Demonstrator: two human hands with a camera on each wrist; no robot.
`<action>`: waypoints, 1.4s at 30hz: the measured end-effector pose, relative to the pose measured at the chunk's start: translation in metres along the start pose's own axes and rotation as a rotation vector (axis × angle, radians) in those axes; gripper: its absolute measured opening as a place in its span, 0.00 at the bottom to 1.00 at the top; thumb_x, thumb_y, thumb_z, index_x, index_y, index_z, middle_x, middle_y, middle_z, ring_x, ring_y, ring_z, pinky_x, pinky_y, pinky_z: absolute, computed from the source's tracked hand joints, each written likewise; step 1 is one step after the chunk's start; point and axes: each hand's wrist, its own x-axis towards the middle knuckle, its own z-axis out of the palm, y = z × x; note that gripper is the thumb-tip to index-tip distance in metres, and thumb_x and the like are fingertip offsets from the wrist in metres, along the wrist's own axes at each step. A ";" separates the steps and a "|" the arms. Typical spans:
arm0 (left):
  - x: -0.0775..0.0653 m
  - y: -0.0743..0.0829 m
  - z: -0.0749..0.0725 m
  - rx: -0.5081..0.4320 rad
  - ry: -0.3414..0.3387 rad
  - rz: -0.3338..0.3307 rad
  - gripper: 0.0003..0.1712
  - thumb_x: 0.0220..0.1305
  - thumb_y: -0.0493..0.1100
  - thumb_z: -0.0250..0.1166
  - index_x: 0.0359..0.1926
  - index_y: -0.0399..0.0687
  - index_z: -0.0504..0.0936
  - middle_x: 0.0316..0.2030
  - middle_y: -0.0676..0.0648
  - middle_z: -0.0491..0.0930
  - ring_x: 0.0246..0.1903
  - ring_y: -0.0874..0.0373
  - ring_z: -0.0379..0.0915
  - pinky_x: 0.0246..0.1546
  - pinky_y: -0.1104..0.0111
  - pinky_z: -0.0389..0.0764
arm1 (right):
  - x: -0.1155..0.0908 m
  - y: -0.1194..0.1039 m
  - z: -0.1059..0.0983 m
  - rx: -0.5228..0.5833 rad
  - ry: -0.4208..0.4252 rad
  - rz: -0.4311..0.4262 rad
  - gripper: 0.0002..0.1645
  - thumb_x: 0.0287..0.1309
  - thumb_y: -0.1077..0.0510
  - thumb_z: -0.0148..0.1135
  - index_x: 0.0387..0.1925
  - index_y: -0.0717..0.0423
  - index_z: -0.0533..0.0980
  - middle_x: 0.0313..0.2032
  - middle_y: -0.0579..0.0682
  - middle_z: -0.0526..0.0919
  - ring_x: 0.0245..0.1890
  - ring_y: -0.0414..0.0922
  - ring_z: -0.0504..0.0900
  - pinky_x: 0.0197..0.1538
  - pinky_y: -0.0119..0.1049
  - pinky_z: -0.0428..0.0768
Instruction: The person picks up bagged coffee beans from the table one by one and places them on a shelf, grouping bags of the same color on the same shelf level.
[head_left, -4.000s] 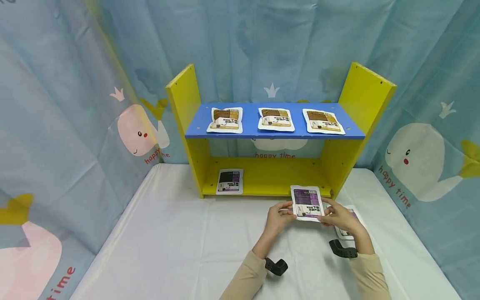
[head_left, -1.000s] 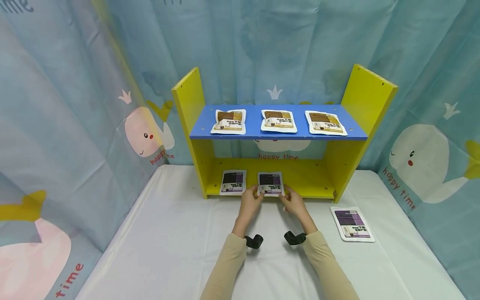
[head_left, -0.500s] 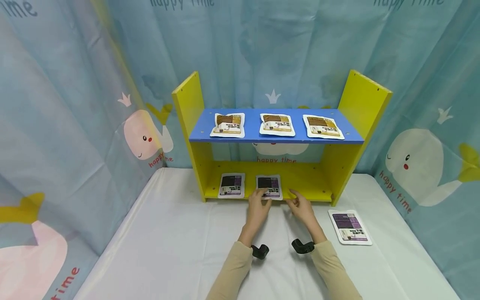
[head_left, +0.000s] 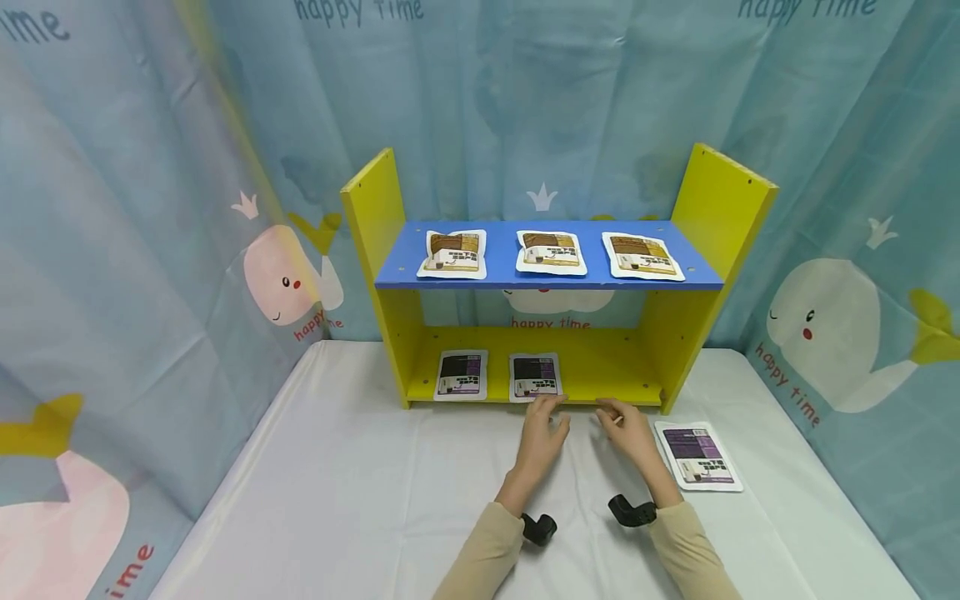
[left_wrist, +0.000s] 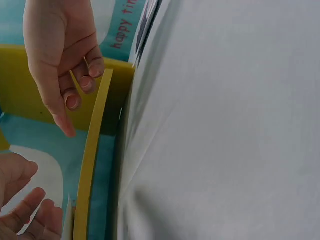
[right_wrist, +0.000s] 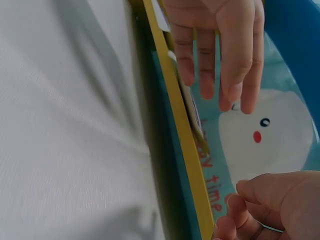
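White flat pouches with purple-and-black labels are the nearest things to both hands. One pouch (head_left: pixel 460 377) lies on the left of the yellow lower shelf (head_left: pixel 600 379), and another pouch (head_left: pixel 534 375) lies near its middle. My left hand (head_left: pixel 540 442) is just in front of the middle pouch, fingertips right at its lower right corner in the head view, fingers loosely bent and holding nothing. To its right, my right hand (head_left: pixel 632 433) hovers near the shelf's front edge, also holding nothing. A third pouch (head_left: pixel 699 457) rests on the white table, right of that hand.
Across the blue upper shelf (head_left: pixel 504 267) lie three pouches with brown labels, such as the middle one (head_left: pixel 551 253). Yellow side panels (head_left: pixel 720 221) bound the unit. A printed curtain (head_left: pixel 247 125) hangs behind, and a white cloth (head_left: pixel 337 500) covers the table.
Both hands brought a purple-labelled pouch from the right onto the middle of the lower shelf. They then let go of it and drew back toward the right, the two hands apart.
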 end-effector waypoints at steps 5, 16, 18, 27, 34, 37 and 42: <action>-0.007 0.005 0.008 -0.038 -0.045 -0.014 0.19 0.61 0.37 0.61 0.54 0.43 0.76 0.47 0.45 0.76 0.44 0.49 0.73 0.40 0.71 0.76 | -0.007 0.004 -0.012 -0.018 0.010 0.020 0.14 0.59 0.61 0.59 0.45 0.65 0.78 0.23 0.52 0.77 0.15 0.33 0.70 0.19 0.28 0.71; -0.016 0.019 0.035 -0.152 -0.159 -0.060 0.18 0.59 0.36 0.62 0.51 0.38 0.78 0.43 0.40 0.78 0.39 0.49 0.76 0.37 0.77 0.76 | -0.019 0.020 -0.037 -0.105 0.029 0.058 0.16 0.61 0.59 0.57 0.47 0.65 0.77 0.23 0.52 0.76 0.15 0.31 0.68 0.19 0.28 0.68; -0.018 0.023 0.040 -0.156 -0.188 -0.079 0.18 0.59 0.36 0.62 0.51 0.39 0.78 0.42 0.40 0.78 0.39 0.50 0.76 0.37 0.78 0.76 | -0.022 0.022 -0.040 -0.116 0.039 0.062 0.16 0.61 0.59 0.57 0.47 0.65 0.77 0.22 0.52 0.76 0.14 0.32 0.67 0.19 0.28 0.67; -0.029 0.028 0.056 -0.175 -0.273 -0.074 0.17 0.58 0.36 0.63 0.50 0.37 0.79 0.40 0.41 0.79 0.35 0.59 0.77 0.36 0.81 0.76 | -0.032 0.035 -0.059 -0.176 0.048 0.146 0.17 0.62 0.58 0.56 0.48 0.65 0.76 0.21 0.50 0.74 0.14 0.36 0.62 0.18 0.29 0.63; -0.038 0.032 0.068 -0.177 -0.333 -0.063 0.17 0.59 0.35 0.62 0.49 0.36 0.79 0.40 0.41 0.80 0.35 0.61 0.77 0.35 0.82 0.75 | -0.039 0.048 -0.080 -0.304 0.044 0.218 0.20 0.63 0.55 0.54 0.49 0.66 0.75 0.27 0.55 0.75 0.23 0.44 0.70 0.23 0.36 0.67; -0.039 0.035 0.073 -0.162 -0.360 -0.059 0.17 0.59 0.36 0.62 0.49 0.36 0.79 0.40 0.43 0.81 0.35 0.64 0.77 0.35 0.83 0.75 | -0.041 0.051 -0.090 -0.354 0.026 0.242 0.21 0.62 0.56 0.54 0.49 0.68 0.74 0.31 0.59 0.75 0.29 0.49 0.71 0.27 0.38 0.68; -0.039 0.043 0.079 -0.169 -0.393 -0.084 0.17 0.58 0.37 0.63 0.49 0.36 0.79 0.39 0.44 0.82 0.33 0.69 0.76 0.34 0.83 0.75 | -0.043 0.056 -0.107 -0.385 -0.037 0.290 0.26 0.60 0.56 0.54 0.52 0.74 0.69 0.37 0.68 0.73 0.36 0.60 0.74 0.35 0.50 0.74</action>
